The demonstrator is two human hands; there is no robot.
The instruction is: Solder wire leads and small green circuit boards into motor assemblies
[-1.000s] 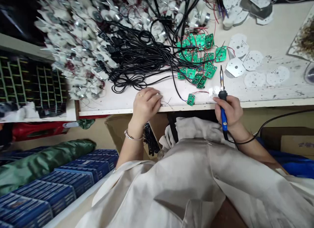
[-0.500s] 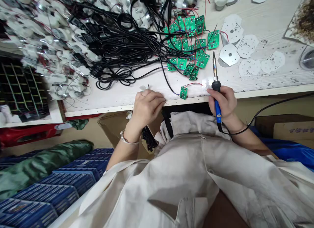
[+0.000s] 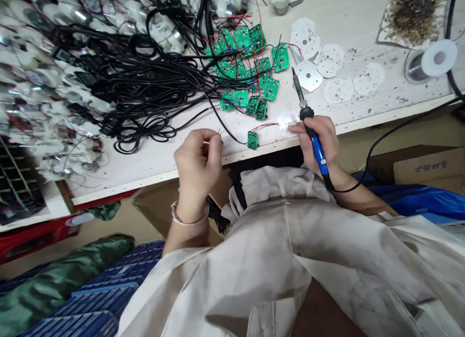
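My right hand [image 3: 321, 138] is closed around the blue handle of a soldering iron [image 3: 317, 150], its metal tip pointing up and away over the bench. A fingertip of that hand rests by a small bright white piece [image 3: 285, 123], where the red wires of a single green circuit board [image 3: 252, 140] end. This board lies near the bench edge, between my hands, with a black cable joined to it. My left hand [image 3: 199, 158] pinches at the bench edge, left of the board. A thin wire end shows at its fingertips; the rest is hidden in the hand.
Green circuit boards [image 3: 236, 68] with black cables [image 3: 145, 80] lie in a heap beyond my hands. White motor parts [image 3: 72, 85] pile up at left. Flat white plates [image 3: 337, 90], a solder spool [image 3: 438, 57] and a brown tip-cleaning clump [image 3: 414, 15] are at right.
The view has shifted rightward. My left hand has turned upward, its thumb and finger now showing in a pinch. The soldering iron stays in my right hand, tilted more to the left.
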